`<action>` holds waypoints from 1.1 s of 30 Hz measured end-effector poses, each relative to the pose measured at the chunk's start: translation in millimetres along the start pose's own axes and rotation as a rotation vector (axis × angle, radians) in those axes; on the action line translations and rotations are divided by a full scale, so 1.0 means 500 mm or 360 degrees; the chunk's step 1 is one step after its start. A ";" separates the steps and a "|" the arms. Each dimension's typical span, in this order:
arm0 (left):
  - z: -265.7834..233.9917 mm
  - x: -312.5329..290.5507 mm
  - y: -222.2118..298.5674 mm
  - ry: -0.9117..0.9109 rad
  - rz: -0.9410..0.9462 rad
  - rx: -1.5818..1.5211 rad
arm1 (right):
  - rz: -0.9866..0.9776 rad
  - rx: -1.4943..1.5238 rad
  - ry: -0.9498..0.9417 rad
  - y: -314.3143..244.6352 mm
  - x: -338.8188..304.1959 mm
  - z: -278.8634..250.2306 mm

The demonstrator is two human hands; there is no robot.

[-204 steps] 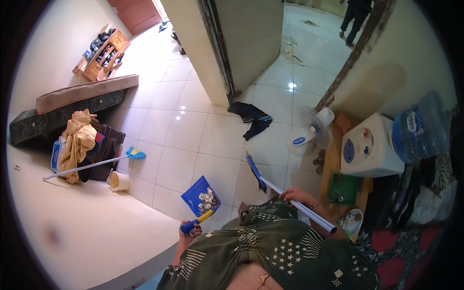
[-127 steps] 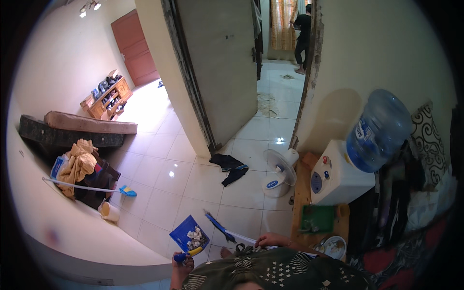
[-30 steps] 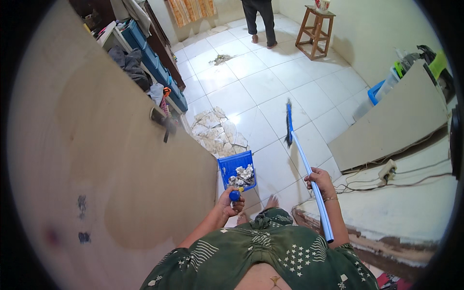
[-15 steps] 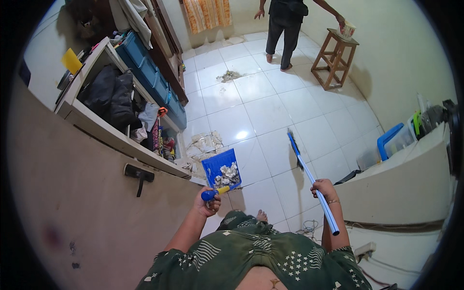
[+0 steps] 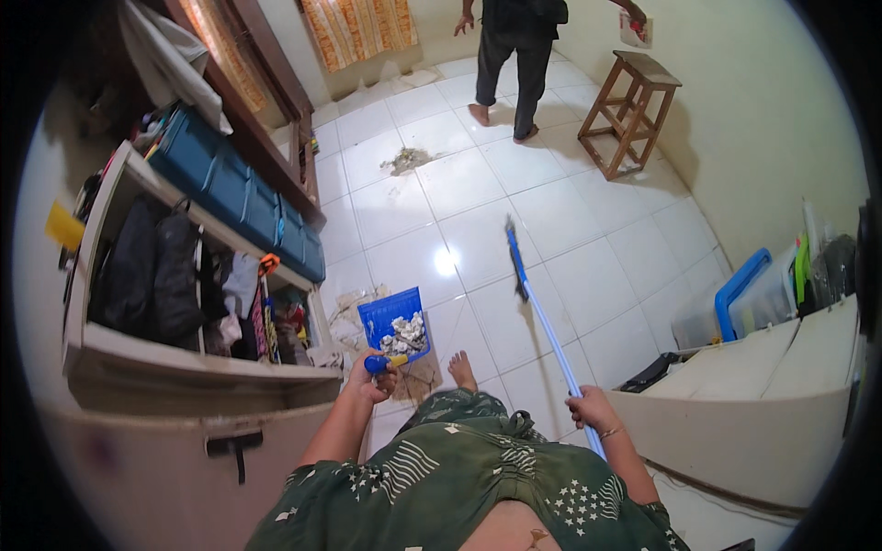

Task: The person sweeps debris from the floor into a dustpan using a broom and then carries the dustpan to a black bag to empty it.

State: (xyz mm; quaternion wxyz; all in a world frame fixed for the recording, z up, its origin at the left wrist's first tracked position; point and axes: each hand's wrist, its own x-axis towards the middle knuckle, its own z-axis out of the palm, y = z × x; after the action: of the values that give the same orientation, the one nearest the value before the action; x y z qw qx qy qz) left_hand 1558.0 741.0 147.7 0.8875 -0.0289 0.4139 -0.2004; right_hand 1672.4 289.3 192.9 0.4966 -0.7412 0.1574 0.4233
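My left hand (image 5: 370, 381) is closed around the blue and yellow handle of a blue dustpan (image 5: 375, 317). White and grey rubble (image 5: 404, 336) lies in the pan, held over the floor in front of me. In my right hand (image 5: 595, 410) is the light blue striped stick of a broom (image 5: 549, 335). The broom slants forward and left, with its dark bristles at the far end, over the tiles; whether they touch the floor I cannot tell. A pile of debris (image 5: 407, 161) sits on the tiles farther ahead.
Ahead stands another person (image 5: 517, 69), one hand on a small container (image 5: 636, 33) beside a wooden stool (image 5: 634, 110). A shelf unit (image 5: 211, 365) and blue drawers (image 5: 234, 197) line the left. A white cabinet (image 5: 735, 404) with plastic boxes is on the right. Broken tiles (image 5: 340, 321) lie near the shelf.
I have stepped forward, a bare foot now showing ahead. Both hands keep their hold on dustpan and broom. The other person's container has risen off the stool.
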 end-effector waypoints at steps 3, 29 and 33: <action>0.051 0.051 0.065 0.0082 0.0068 0.0076 | 0.0034 -0.0314 0.0105 -0.071 0.031 0.011; 0.469 0.422 0.349 0.0435 0.0735 -0.0009 | -0.0660 -0.1691 -0.0134 -0.873 0.627 -0.157; 0.518 0.465 0.421 0.0531 0.0874 -0.0042 | -0.0831 -0.1778 -0.0092 -0.986 0.744 -0.105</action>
State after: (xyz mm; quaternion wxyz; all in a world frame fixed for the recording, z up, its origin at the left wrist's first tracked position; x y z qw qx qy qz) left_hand 1955.5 816.0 103.7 0.8279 0.1057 0.5486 0.0500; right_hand 2239.6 538.7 206.1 0.1245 -0.8916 -0.2883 0.3262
